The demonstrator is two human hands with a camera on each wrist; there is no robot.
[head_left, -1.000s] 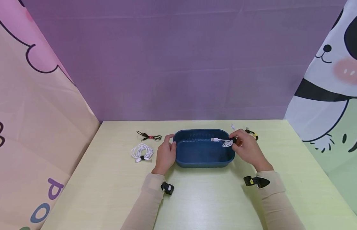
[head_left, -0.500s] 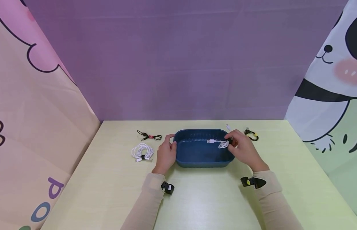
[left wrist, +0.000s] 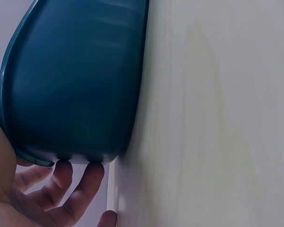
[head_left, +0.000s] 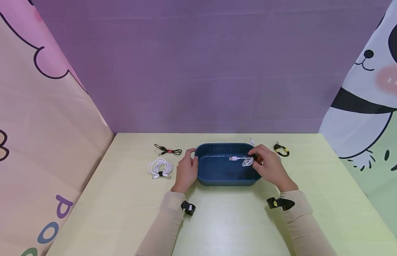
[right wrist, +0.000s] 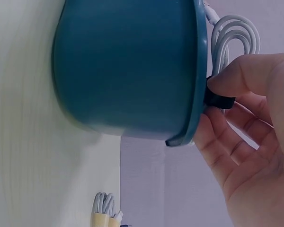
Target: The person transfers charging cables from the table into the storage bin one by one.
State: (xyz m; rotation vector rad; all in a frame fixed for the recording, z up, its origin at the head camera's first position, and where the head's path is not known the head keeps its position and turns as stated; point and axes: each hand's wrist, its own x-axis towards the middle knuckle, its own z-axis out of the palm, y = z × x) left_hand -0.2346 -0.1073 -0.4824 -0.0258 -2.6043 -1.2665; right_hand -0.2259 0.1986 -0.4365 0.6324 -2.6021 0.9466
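Observation:
A blue plastic tray (head_left: 228, 182) stands on the table. My left hand (head_left: 186, 172) holds its left end, with fingertips against the outer end wall (left wrist: 87, 163) and the thumb by the rim. Over the right end of the tray, my right hand (head_left: 272, 170) pinches the black strap (right wrist: 220, 99) of a coiled white USB cable (head_left: 248, 162). The cable's USB plug (head_left: 233, 158) points left above the tray floor, and a second white connector (head_left: 251, 141) shows behind the fingers. In the right wrist view the white coils (right wrist: 239, 33) stand beyond the rim.
Left of the tray lie a black cable (head_left: 168, 151) with a red tie and a coiled white cable (head_left: 160, 168). A black-and-yellow cable (head_left: 282, 149) is at the back right. The right wrist view shows another white cable (right wrist: 103, 203) in a tan band. A purple backdrop (head_left: 198, 71) stands behind.
My right hand has moved a little to the left, taking the white cable further over the tray. My left hand keeps its hold on the tray's left end.

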